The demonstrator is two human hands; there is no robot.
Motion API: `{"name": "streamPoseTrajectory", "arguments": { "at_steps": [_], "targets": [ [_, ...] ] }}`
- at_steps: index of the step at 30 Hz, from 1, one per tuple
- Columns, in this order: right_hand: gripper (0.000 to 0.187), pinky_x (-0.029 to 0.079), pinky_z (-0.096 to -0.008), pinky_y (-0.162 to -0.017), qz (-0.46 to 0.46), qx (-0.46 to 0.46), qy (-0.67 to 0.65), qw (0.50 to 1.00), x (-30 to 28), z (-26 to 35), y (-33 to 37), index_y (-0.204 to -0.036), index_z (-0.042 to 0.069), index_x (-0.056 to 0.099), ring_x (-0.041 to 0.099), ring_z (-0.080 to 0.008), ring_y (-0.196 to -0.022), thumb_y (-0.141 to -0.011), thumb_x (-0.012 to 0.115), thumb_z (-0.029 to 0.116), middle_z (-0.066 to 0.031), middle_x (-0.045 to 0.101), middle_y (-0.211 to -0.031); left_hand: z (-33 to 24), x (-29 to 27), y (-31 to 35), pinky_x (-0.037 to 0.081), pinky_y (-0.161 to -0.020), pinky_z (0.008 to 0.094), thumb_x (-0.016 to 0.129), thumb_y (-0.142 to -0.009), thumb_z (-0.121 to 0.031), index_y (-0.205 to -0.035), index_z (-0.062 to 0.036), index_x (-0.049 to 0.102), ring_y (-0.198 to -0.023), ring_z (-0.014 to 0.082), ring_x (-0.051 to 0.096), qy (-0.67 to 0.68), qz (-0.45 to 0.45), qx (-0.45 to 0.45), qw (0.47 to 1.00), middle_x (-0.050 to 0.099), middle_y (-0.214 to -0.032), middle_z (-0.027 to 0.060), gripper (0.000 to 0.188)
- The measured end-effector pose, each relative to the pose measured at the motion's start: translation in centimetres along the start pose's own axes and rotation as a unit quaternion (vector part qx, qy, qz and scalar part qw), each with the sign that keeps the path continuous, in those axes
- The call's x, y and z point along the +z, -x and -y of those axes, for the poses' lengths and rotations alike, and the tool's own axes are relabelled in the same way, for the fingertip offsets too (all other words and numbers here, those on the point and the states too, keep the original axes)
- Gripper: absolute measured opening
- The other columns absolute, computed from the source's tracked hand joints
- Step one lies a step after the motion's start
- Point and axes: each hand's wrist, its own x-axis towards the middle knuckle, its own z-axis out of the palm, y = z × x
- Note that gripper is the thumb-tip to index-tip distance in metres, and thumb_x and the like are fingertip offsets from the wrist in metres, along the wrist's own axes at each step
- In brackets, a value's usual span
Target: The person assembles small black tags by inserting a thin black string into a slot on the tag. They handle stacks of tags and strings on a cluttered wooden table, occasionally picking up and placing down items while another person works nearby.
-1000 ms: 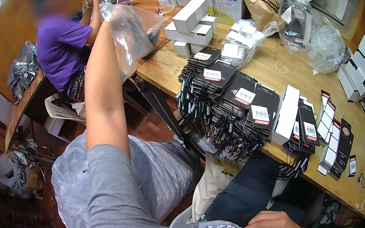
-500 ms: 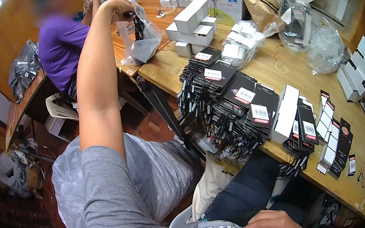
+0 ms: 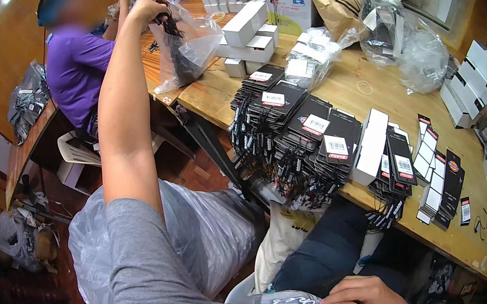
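Observation:
My left arm stretches far forward, and my left hand is closed on a bunch of black strings at the mouth of a clear plastic bag. Dark contents show through the bag, which sits on the far left part of the table. Close to my body, my right hand rests on the front of my grey shirt, its fingers loosely stretched and holding nothing that shows. Between the hands lie stacks of black hang tags with white barcode labels, their black strings hanging over the table edge.
White boxes are piled behind the tags, and a long white box lies beside them. Loose black tags are at the right. A large plastic sack stands left of my legs. A person in purple sits at the far left.
My left hand has lifted the black strings higher at the bag's mouth, and the bag has changed shape. The whole view has shifted slightly. My right hand has stayed on the shirt.

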Motion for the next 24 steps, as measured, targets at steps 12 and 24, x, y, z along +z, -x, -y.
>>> {"name": "streamPoseTrajectory", "arguments": {
  "at_steps": [12,24],
  "targets": [
    [0.018,0.043,-0.0302,-0.066,0.078,0.018,0.054,0.995,-0.7,2.2,-0.8,-0.088,0.003,0.057,0.054,-0.0231,-0.075,-0.07,0.053,0.001,-0.0099,0.056,-0.081,1.4,1.9,-0.2,0.047,-0.065,0.0309,0.056,-0.061,-0.01,-0.079,-0.003,0.062,-0.07,0.0249,0.06,-0.365,-0.006,0.031,0.931,0.059,-0.077,0.0163,0.02],
    [0.021,0.045,-0.0247,-0.061,0.078,0.026,0.095,0.992,-0.1,2.3,-0.9,-0.089,0.007,0.06,0.053,-0.0164,-0.069,-0.069,0.058,0.002,-0.0042,0.057,-0.08,-2.6,5.7,5.2,0.042,-0.078,0.0397,0.048,-0.065,-0.003,-0.084,-0.0177,0.063,-0.089,0.0311,0.052,-0.475,-0.149,0.295,0.816,0.054,-0.09,0.0143,0.028]
  ]
}}
